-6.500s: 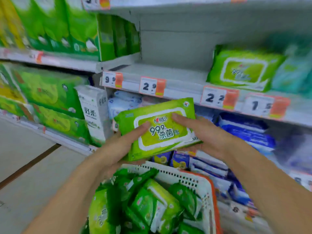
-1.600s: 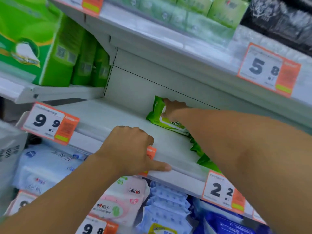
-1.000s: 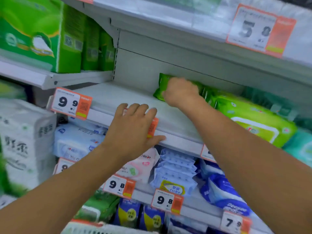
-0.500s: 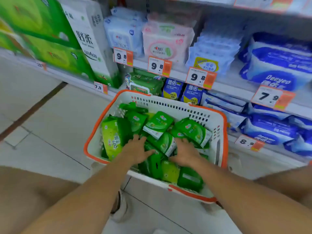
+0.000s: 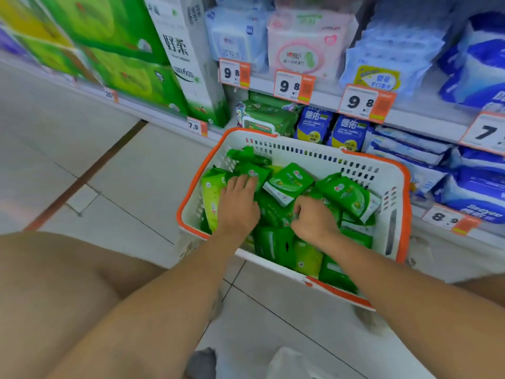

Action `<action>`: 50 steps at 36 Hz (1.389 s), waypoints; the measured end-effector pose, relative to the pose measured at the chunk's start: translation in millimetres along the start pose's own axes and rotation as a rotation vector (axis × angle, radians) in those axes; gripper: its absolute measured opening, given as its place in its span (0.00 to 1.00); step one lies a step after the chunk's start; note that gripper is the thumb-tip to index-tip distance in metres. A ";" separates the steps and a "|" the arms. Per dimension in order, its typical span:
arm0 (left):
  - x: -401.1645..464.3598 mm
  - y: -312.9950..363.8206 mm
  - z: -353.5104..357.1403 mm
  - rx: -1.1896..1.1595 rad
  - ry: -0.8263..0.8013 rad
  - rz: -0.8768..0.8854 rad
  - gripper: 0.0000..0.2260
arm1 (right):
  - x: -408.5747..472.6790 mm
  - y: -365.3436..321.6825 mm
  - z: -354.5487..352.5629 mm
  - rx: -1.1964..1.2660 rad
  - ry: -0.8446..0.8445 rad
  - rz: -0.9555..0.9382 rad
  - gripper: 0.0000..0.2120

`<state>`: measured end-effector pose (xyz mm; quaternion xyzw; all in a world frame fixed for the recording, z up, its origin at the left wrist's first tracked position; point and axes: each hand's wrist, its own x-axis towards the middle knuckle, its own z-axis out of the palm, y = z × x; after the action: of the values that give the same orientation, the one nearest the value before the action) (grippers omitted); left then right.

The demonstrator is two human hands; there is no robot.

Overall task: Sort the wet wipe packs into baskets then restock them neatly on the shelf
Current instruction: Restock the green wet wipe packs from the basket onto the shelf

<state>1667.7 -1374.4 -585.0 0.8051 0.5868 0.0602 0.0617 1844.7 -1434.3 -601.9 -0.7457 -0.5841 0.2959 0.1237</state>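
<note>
Tiled floor (image 5: 114,187) beneath basket (image 5: 393,203)

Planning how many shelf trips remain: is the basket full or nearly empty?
Fairly full: green wipe packs cover the basket's floor in a loose heap below its rim.

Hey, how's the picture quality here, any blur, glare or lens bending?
Head view: soft all over, with motion smear strongest at the edges; shelf lines bow from the wide-angle lens; flat, bluish store light, no hard shadows or glare; the hands, left hand and right hand, and the basket are the clearest part.
</note>
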 end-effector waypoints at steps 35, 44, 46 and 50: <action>69.6 22.8 -238.1 -1.437 -0.081 -0.499 0.22 | 17.0 -141.8 -135.1 1.550 0.095 -0.214 0.28; 61.4 43.6 -303.1 -1.390 -0.277 -0.220 0.23 | -28.7 -110.7 -218.4 1.853 -0.370 -0.244 0.33; 56.2 50.4 -293.6 -1.512 -0.403 -0.174 0.12 | -33.9 -105.8 -223.2 1.781 -0.392 -0.205 0.38; 60.2 65.2 -287.1 -1.470 -0.443 -0.122 0.17 | -40.7 -97.7 -243.8 1.593 -0.181 -0.026 0.31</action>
<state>1698.5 -1328.6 -289.6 0.5167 0.4135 0.2686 0.6999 1903.7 -1405.5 -344.4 -0.3994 -0.2136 0.6819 0.5744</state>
